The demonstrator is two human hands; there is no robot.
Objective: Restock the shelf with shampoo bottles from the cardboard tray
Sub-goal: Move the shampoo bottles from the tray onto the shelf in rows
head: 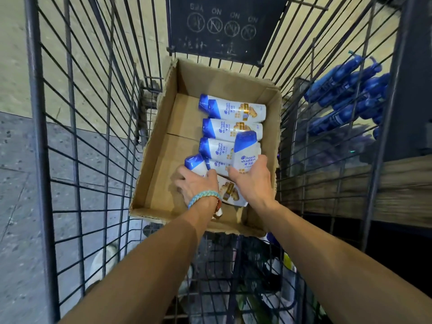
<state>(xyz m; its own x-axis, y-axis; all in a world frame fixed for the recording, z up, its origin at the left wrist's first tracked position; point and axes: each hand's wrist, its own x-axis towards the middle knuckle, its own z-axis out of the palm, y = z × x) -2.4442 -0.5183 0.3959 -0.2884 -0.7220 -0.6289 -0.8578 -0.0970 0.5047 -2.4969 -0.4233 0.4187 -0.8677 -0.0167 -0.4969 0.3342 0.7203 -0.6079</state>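
A cardboard tray (161, 160) sits inside a wire cart and holds several white shampoo bottles with blue caps. My right hand (253, 177) grips one bottle (246, 150), lifted and tilted upright over the others. My left hand (198, 183), with a light blue braided bracelet on the wrist, closes on another bottle (195, 164) at the near left of the pile. Two bottles (233, 109) lie flat further back, and one more (231, 191) lies partly under my wrists.
The wire cart walls (77, 136) rise close on both sides of the tray. A dark sign (222, 26) hangs on the cart's far end. Blue bottles (346, 94) stand on a shelf to the right, above a wooden ledge (374, 183). Grey floor lies to the left.
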